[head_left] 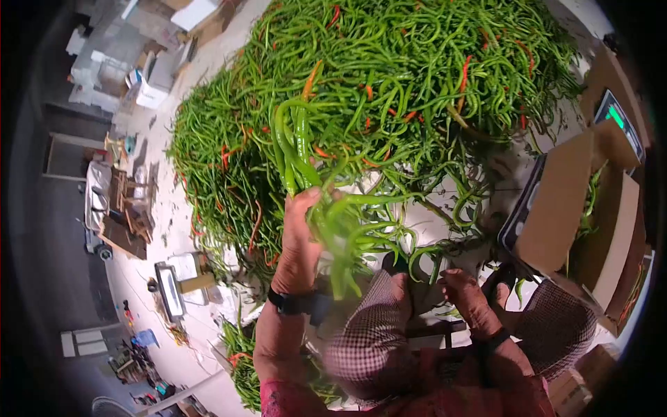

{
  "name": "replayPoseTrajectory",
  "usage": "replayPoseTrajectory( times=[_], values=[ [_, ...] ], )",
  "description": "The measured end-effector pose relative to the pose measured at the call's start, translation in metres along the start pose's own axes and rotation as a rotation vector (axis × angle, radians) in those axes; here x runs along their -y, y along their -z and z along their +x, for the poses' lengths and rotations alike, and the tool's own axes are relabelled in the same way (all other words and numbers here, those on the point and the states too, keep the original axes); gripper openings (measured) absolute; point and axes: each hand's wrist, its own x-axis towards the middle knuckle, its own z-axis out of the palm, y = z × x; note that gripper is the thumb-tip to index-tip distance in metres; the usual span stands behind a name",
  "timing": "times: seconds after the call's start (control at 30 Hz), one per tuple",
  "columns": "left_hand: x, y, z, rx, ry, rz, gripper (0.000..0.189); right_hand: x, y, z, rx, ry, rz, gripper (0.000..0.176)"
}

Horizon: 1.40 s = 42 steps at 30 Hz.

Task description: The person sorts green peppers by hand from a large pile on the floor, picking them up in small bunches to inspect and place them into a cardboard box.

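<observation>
My left hand point(300, 226) is closed around a bunch of long green chili peppers point(292, 149), held up in front of the heap. Some of the bunch hangs below the fist and is smeared by motion. My right hand point(469, 297) is low, between my knees and just left of the cardboard box. Its fingers are curled in; whether something small is between them is hidden. The big pile of chili peppers point(389, 62), mostly green with some red and orange ones, spreads across the floor ahead. Loose peppers point(417, 257) lie near both hands.
An open cardboard box point(556, 208) with some peppers inside stands on the right, beside a lit green display point(615, 115). More peppers point(246, 375) lie by my left elbow. A device with a white panel point(169, 290), a wooden stool point(128, 208) and white boxes point(153, 83) are on the left.
</observation>
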Motion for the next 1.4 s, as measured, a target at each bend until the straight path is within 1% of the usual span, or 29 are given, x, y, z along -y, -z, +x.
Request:
replayPoseTrajectory(
  times=[0.03,0.13,0.17,0.2,0.27,0.33,0.4,0.47,0.53,0.57,0.6,0.67,0.7,0.73,0.8,0.83,0.9,0.93,1.0,1.03,1.07,1.13,1.17,1.2,1.27,1.3,1.33,1.37,1.4],
  values=[
    [-0.005,-0.009,-0.007,0.019,-0.005,0.012,0.063,0.003,0.004,-0.005,0.027,0.0,0.098,0.017],
    [-0.023,-0.036,-0.029,0.02,0.06,-0.067,0.056,0.005,0.013,-0.014,0.059,0.102,0.093,0.014],
    [-0.028,-0.051,-0.039,-0.001,0.043,-0.013,0.054,0.008,0.012,-0.017,0.048,0.114,0.138,0.009],
    [-0.035,-0.064,-0.047,0.01,0.04,-0.002,0.054,0.011,0.012,-0.019,0.052,0.124,0.151,0.009],
    [-0.045,-0.088,-0.061,0.122,0.004,0.043,0.056,0.013,0.016,-0.022,0.088,0.133,0.168,0.007],
    [-0.053,-0.115,-0.074,0.16,-0.044,0.122,0.061,0.027,0.01,-0.035,0.228,0.278,0.269,0.008],
    [-0.056,-0.14,-0.092,0.247,-0.055,0.012,0.066,0.041,0.003,-0.053,0.228,0.247,0.172,0.01],
    [-0.051,-0.147,-0.1,0.303,-0.02,0.02,0.069,0.057,-0.01,-0.083,0.226,0.236,0.126,0.011],
    [-0.039,-0.154,-0.107,0.399,-0.047,-0.075,0.07,0.074,-0.022,-0.12,0.182,0.385,-0.083,0.013],
    [-0.032,-0.145,-0.106,0.49,-0.009,-0.096,0.063,0.071,-0.019,-0.122,0.201,0.529,-0.077,0.015],
    [-0.024,-0.143,-0.108,0.479,-0.001,-0.1,0.063,0.077,-0.016,-0.134,0.148,0.498,-0.113,0.019],
    [-0.007,-0.145,-0.112,0.527,0.017,-0.2,0.059,0.085,-0.006,-0.144,0.224,0.458,0.095,0.024],
    [-0.001,-0.153,-0.12,0.431,-0.004,-0.225,0.055,0.089,-0.002,-0.148,0.255,0.378,0.175,0.029],
    [0.007,-0.155,-0.124,0.425,0.004,-0.233,0.055,0.088,0.003,-0.149,0.28,0.35,0.199,0.032],
    [0.016,-0.157,-0.128,0.306,0.013,-0.212,0.052,0.074,0.009,-0.149,0.309,0.386,0.178,0.031],
    [0.022,-0.155,-0.127,0.32,0.021,-0.262,0.049,0.069,0.009,-0.154,0.305,0.383,0.179,0.031],
    [0.033,-0.151,-0.126,0.35,0.048,-0.306,0.049,0.064,0.005,-0.17,0.283,0.404,0.036,0.028],
    [0.036,-0.149,-0.126,0.377,0.066,-0.347,0.049,0.066,0.004,-0.177,0.278,0.406,0.033,0.028],
    [0.046,-0.145,-0.129,0.361,0.078,-0.367,0.048,0.075,0.002,-0.192,0.252,0.821,-0.785,0.028],
    [0.053,-0.141,-0.126,0.417,0.091,-0.417,0.047,0.083,0.0,-0.198,0.303,0.848,-0.896,0.03],
    [0.058,-0.137,-0.125,0.475,0.105,-0.467,0.046,0.084,-0.003,-0.204,0.303,0.845,-0.902,0.03],
    [0.062,-0.135,-0.124,0.451,0.125,-0.517,0.045,0.086,-0.015,-0.213,-0.032,1.432,-1.369,0.03],
    [0.063,-0.134,-0.123,0.43,0.11,-0.5,0.044,0.089,-0.022,-0.219,-0.073,1.451,-1.368,0.024],
    [0.063,-0.132,-0.122,0.406,0.093,-0.483,0.044,0.089,-0.022,-0.221,-0.063,1.456,-1.379,0.024],
    [0.062,-0.127,-0.118,0.403,0.084,-0.548,0.041,0.088,-0.021,-0.226,-0.038,1.024,-1.223,0.018],
    [0.06,-0.125,-0.116,0.394,0.032,-0.544,0.039,0.091,-0.023,-0.23,-0.139,1.06,-1.199,0.015],
    [0.057,-0.123,-0.115,0.386,-0.019,-0.538,0.038,0.092,-0.021,-0.234,-0.132,1.066,-1.209,0.015],
    [0.057,-0.122,-0.115,0.358,-0.026,-0.604,0.029,0.092,-0.015,-0.238,-0.242,0.982,-1.149,0.013],
    [0.053,-0.119,-0.116,0.356,-0.035,-0.612,0.029,0.091,-0.009,-0.242,-0.35,0.896,-1.087,0.01]
  ],
)
